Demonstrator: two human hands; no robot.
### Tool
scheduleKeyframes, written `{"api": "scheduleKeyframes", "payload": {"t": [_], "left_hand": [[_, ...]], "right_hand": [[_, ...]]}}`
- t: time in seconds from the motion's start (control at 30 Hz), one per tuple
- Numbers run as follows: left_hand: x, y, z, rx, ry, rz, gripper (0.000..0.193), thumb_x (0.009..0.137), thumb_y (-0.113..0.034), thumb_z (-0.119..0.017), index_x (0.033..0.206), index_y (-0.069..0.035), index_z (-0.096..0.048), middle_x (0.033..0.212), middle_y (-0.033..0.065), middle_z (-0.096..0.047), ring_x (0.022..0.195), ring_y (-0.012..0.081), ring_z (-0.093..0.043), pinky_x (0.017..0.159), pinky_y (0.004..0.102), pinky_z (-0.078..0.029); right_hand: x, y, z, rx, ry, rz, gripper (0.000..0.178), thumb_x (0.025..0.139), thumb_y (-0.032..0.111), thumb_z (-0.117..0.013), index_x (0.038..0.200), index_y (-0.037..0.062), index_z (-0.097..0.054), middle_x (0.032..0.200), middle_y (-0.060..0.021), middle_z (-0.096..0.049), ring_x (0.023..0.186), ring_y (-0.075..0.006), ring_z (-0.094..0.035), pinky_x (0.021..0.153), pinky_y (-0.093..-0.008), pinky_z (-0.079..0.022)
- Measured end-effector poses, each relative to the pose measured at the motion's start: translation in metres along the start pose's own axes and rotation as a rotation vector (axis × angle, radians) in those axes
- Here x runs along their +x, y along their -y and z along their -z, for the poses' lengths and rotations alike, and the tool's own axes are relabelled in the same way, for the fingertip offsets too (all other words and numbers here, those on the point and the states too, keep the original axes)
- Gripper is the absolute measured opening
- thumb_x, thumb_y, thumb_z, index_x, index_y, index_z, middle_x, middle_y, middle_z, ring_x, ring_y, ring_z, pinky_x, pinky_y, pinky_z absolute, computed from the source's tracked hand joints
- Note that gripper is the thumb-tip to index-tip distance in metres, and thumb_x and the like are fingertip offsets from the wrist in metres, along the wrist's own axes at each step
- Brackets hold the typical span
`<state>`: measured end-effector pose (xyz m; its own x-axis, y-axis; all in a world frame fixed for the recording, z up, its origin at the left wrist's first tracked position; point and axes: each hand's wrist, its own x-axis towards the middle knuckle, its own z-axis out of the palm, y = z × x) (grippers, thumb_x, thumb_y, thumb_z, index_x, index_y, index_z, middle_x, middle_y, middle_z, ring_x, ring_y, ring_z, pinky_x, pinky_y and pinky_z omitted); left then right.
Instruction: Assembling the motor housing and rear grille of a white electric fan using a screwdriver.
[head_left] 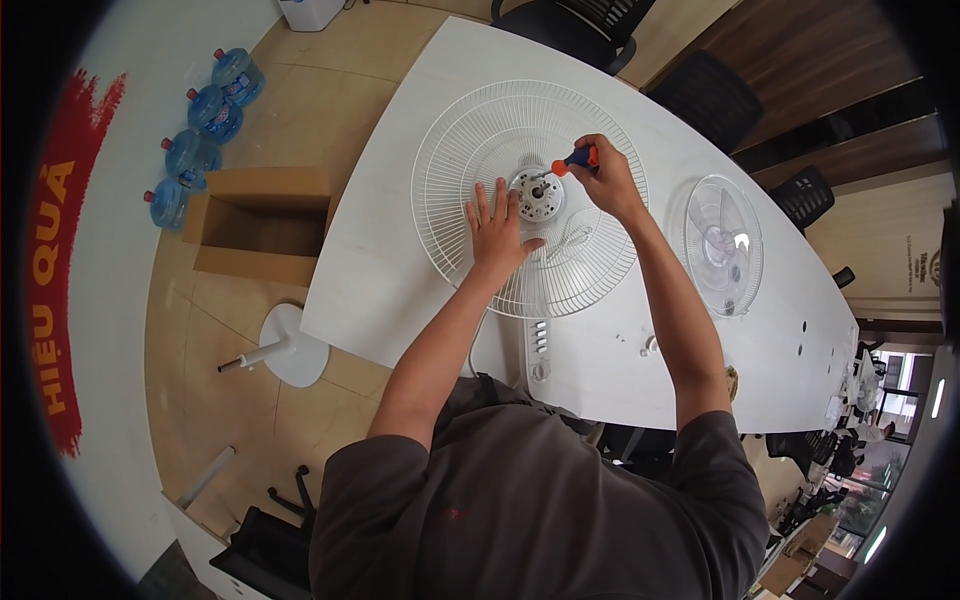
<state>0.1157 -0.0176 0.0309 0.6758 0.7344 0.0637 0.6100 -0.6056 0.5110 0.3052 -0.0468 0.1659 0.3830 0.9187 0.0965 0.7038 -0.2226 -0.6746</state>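
Observation:
A round white wire fan guard (pixel 450 130) lies over the white motor hub (pixel 538 195) of a fan on the table. My right hand (pixel 611 182) grips a screwdriver (pixel 575 160) with a dark blue and orange handle, and its shaft points at the hub's upper part. Fingers spread, my left hand (pixel 497 232) rests flat on the guard's wires just left of the hub. Below the guard, the fan's control panel (pixel 538 350) shows a row of buttons and a knob. A coiled white cord (pixel 570 243) is visible through the wires.
On the table's right lies a second guard with clear fan blades (pixel 718 245). Small white parts (pixel 650 346) sit nearer me. An open cardboard box (pixel 260 185), a round white stand base (pixel 295 345) and several blue water bottles (pixel 215 113) are on the floor left. Black chairs (pixel 705 98) line the far side.

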Motion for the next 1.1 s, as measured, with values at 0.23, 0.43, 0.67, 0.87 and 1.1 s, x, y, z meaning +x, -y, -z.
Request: {"api": "scheduleKeyframes", "payload": {"t": [0.23, 0.43, 0.67, 0.87, 1.1], "left_hand": [[-0.002, 0.002, -0.001, -0.015, -0.036, -0.013, 0.105, 0.071, -0.057, -0.077, 0.147, 0.001, -0.034, 0.160, 0.0181, -0.017, 0.148, 0.0460, -0.001, 0.117, 0.0629, -0.005], [-0.002, 0.002, -0.001, -0.010, -0.032, -0.016, 0.104, 0.072, -0.057, -0.076, 0.147, 0.001, -0.034, 0.161, 0.0182, -0.016, 0.149, 0.0454, -0.001, 0.117, 0.0628, -0.004], [-0.003, 0.003, -0.001, -0.003, -0.034, -0.006, 0.105, 0.071, -0.059, -0.075, 0.147, 0.001, -0.033, 0.161, 0.0179, -0.017, 0.149, 0.0451, -0.002, 0.117, 0.0634, -0.004], [-0.002, 0.000, -0.001, 0.015, -0.056, -0.017, 0.105, 0.071, -0.058, -0.076, 0.147, 0.000, -0.034, 0.160, 0.0180, -0.020, 0.148, 0.0454, -0.005, 0.116, 0.0641, -0.007], [-0.003, 0.000, 0.001, 0.024, -0.034, -0.016, 0.104, 0.071, -0.058, -0.076, 0.147, 0.000, -0.035, 0.160, 0.0176, -0.020, 0.148, 0.0456, -0.006, 0.116, 0.0639, -0.007]], "right_hand": [[0.012, 0.011, 0.001, -0.155, 0.109, 0.091, 0.036, 0.083, 0.004, -0.073, 0.114, -0.0010, -0.055, 0.102, -0.0188, -0.065, 0.092, -0.0313, -0.067, 0.079, -0.0364, -0.054], [0.012, 0.015, -0.005, -0.212, 0.022, 0.066, 0.040, 0.083, 0.015, -0.077, 0.111, -0.0029, -0.055, 0.093, -0.0214, -0.066, 0.085, -0.0342, -0.068, 0.075, -0.0385, -0.054], [0.012, 0.042, -0.005, -0.506, 0.058, -0.076, 0.045, 0.088, 0.040, -0.071, 0.093, -0.0018, -0.056, 0.072, -0.0187, -0.067, 0.068, -0.0372, -0.069, 0.062, -0.0423, -0.054], [0.012, 0.035, -0.010, -0.522, 0.115, 0.059, 0.036, 0.090, 0.034, -0.069, 0.094, 0.0011, -0.057, 0.077, -0.0161, -0.069, 0.069, -0.0357, -0.069, 0.061, -0.0428, -0.054], [0.014, 0.043, -0.004, -0.528, 0.256, 0.217, 0.028, 0.088, 0.027, -0.071, 0.105, 0.0081, -0.061, 0.097, -0.0182, -0.066, 0.087, -0.0330, -0.069, 0.070, -0.0405, -0.054]]}}
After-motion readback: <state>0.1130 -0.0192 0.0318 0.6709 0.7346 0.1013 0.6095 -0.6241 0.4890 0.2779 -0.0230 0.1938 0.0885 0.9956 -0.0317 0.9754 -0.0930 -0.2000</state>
